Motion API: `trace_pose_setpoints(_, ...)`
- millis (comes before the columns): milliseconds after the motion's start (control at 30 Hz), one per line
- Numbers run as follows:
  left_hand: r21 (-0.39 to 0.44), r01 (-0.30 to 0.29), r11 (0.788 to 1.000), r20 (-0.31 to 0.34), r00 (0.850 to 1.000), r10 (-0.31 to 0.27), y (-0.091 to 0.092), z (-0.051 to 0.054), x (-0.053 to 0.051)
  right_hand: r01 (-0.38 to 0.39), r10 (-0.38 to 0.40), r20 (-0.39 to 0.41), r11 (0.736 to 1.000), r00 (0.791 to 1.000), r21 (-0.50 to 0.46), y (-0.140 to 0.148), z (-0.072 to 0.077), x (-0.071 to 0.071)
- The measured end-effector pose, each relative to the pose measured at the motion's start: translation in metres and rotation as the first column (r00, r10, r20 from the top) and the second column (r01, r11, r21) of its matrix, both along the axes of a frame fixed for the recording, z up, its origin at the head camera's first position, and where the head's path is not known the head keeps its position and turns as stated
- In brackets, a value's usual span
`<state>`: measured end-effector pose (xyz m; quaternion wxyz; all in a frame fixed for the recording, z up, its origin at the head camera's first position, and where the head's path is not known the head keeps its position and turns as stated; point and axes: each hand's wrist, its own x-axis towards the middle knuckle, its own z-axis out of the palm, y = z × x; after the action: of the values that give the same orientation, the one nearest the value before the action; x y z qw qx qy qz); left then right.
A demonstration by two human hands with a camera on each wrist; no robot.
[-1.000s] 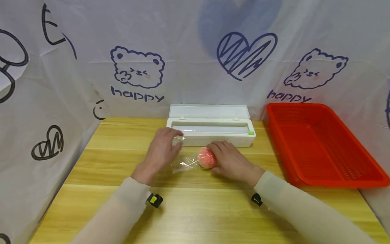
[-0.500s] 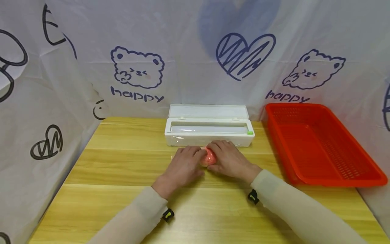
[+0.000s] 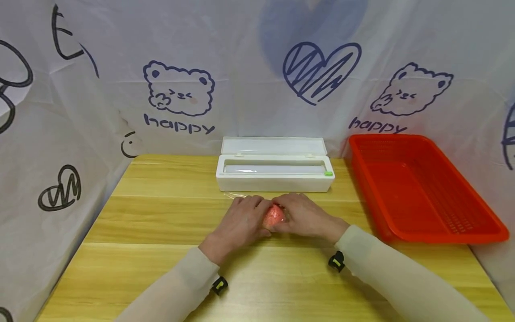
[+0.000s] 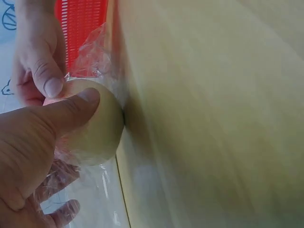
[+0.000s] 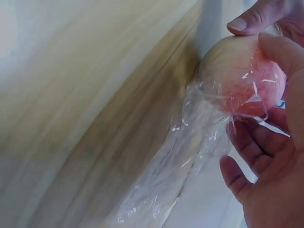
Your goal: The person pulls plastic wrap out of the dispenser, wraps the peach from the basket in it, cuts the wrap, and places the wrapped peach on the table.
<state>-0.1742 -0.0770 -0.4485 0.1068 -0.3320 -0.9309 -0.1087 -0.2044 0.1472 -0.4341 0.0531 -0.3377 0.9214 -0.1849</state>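
Observation:
Between the two hands is a round pink and pale yellow fruit (image 3: 274, 216), partly wrapped in clear film. The left hand (image 3: 241, 223) grips its left side, the thumb lying across the pale part (image 4: 102, 128) in the left wrist view. From the other side the right hand (image 3: 307, 217) holds it, with thumb and fingers curled round the fruit (image 5: 237, 71) in the right wrist view. Loose clear film (image 5: 175, 152) trails from the fruit there, and crumpled film (image 4: 95, 52) stands out past it in the left wrist view.
Behind the hands a white box (image 3: 275, 184) with its lid raised holds a roll (image 3: 277, 169) and has a green slider (image 3: 328, 173). A red basket (image 3: 414, 188) stands at the right. Printed cloth (image 3: 249, 67) hangs behind the wooden table (image 3: 161, 223).
The left hand has come from the box's front left corner down and right to the fruit and now grips it. The fruit sits slightly nearer the person, and film has left the box's front.

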Motion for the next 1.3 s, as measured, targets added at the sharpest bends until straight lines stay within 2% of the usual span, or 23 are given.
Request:
trace_pose_setpoints(133,0.012,-0.009,1.0,0.03,1.0,0.008,-0.001,0.003,-0.001,0.023,-0.025,0.061,0.999,0.998,0.039,0.002,0.001,-0.001)
trace_pose_setpoints(300,0.026,-0.017,1.0,0.137,0.99,0.014,-0.004,0.008,-0.002,0.054,-0.068,0.158,0.994,0.985,0.094,0.008,-0.003,-0.003)
trace_pose_setpoints(433,0.053,-0.015,0.998,0.243,0.97,0.002,-0.007,0.012,-0.002,0.06,-0.082,0.184,0.991,0.98,0.121,0.015,-0.007,-0.004)
trace_pose_setpoints(533,0.098,-0.014,0.995,0.346,0.938,-0.02,-0.009,0.015,-0.007,0.051,-0.072,0.17,0.991,0.983,0.127,0.017,-0.007,-0.004)
trace_pose_setpoints(600,0.124,-0.024,0.992,0.419,0.908,-0.031,-0.011,0.016,-0.012,0.039,-0.056,0.145,0.992,0.988,0.121,0.016,-0.006,-0.003)
trace_pose_setpoints(733,0.167,-0.066,0.984,0.547,0.836,-0.037,-0.016,0.02,-0.024,-0.012,0.008,0.064,0.998,0.998,0.066,0.011,-0.004,0.001)
trace_pose_setpoints(833,0.201,-0.096,0.975,0.642,0.765,-0.056,-0.019,0.022,-0.033,-0.045,0.045,0.006,0.999,0.999,0.024,0.005,-0.003,0.005)
trace_pose_setpoints(900,0.224,-0.117,0.968,0.709,0.701,-0.079,-0.02,0.024,-0.038,-0.043,0.043,-0.005,0.999,0.999,0.007,0.002,-0.002,0.005)
trace_pose_setpoints(967,0.232,-0.121,0.965,0.757,0.646,-0.101,-0.021,0.025,-0.044,-0.03,0.03,-0.004,1.0,1.0,-0.002,0.001,-0.002,0.004)
trace_pose_setpoints(1033,0.223,-0.112,0.968,0.787,0.607,-0.111,-0.02,0.026,-0.048,-0.026,0.026,0.009,1.0,1.0,-0.012,0.0,-0.002,0.002)
trace_pose_setpoints(1067,0.208,-0.108,0.972,0.796,0.596,-0.104,-0.021,0.026,-0.049,-0.025,0.025,0.02,1.0,0.999,-0.015,0.0,-0.002,0.0)
trace_pose_setpoints(1167,0.153,-0.099,0.983,0.795,0.603,-0.064,-0.022,0.028,-0.052,-0.04,0.043,0.062,0.998,0.997,-0.038,-0.001,0.0,-0.006)
trace_pose_setpoints(1300,0.124,-0.099,0.987,0.779,0.626,-0.035,-0.028,0.029,-0.053,-0.057,0.068,0.149,0.996,0.987,-0.075,-0.002,0.001,-0.013)
